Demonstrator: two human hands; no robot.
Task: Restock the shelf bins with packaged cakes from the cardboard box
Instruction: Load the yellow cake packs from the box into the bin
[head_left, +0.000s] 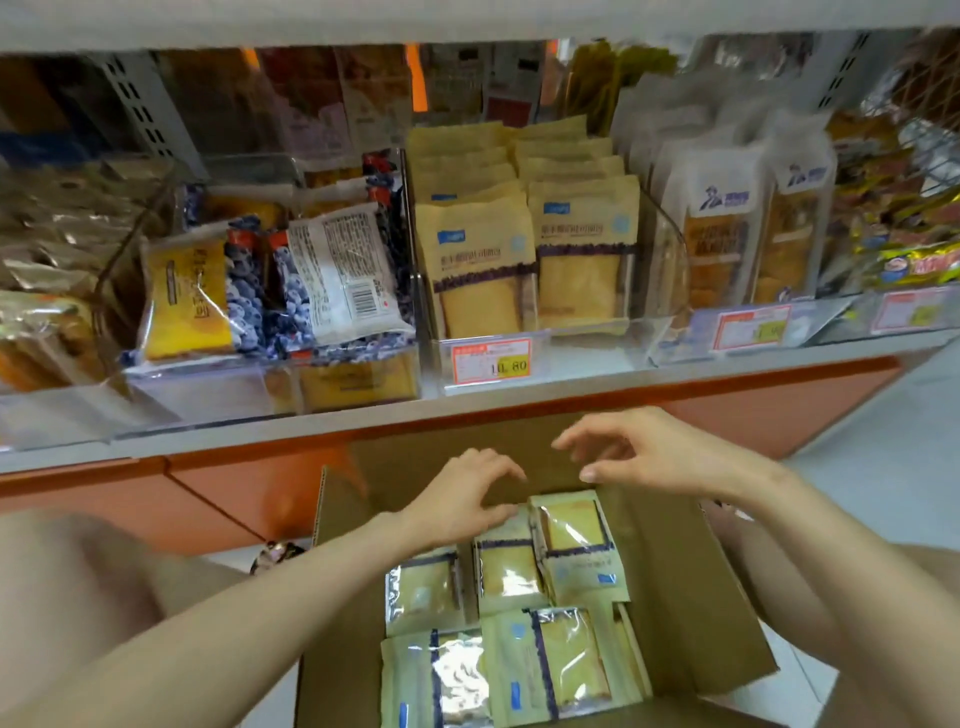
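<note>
An open cardboard box (691, 597) stands on the floor below the shelf, holding several pale-yellow packaged cakes (571, 551) with clear windows. My left hand (462, 499) reaches into the box with its fingers curled, fingertips touching the top edge of a cake pack at the box's far side. My right hand (639, 452) hovers above the box's far wall, fingers spread, holding nothing. On the shelf, a clear bin (665, 291) in the middle is filled with upright rows of the same yellow cake packs (483, 270).
Left of that bin, another clear bin (208, 384) holds loose blue-and-yellow cake packs. White-wrapped bread packs (727, 228) fill the bin to the right. Price tags (491, 361) line the shelf front. An orange base panel (208, 493) runs under the shelf.
</note>
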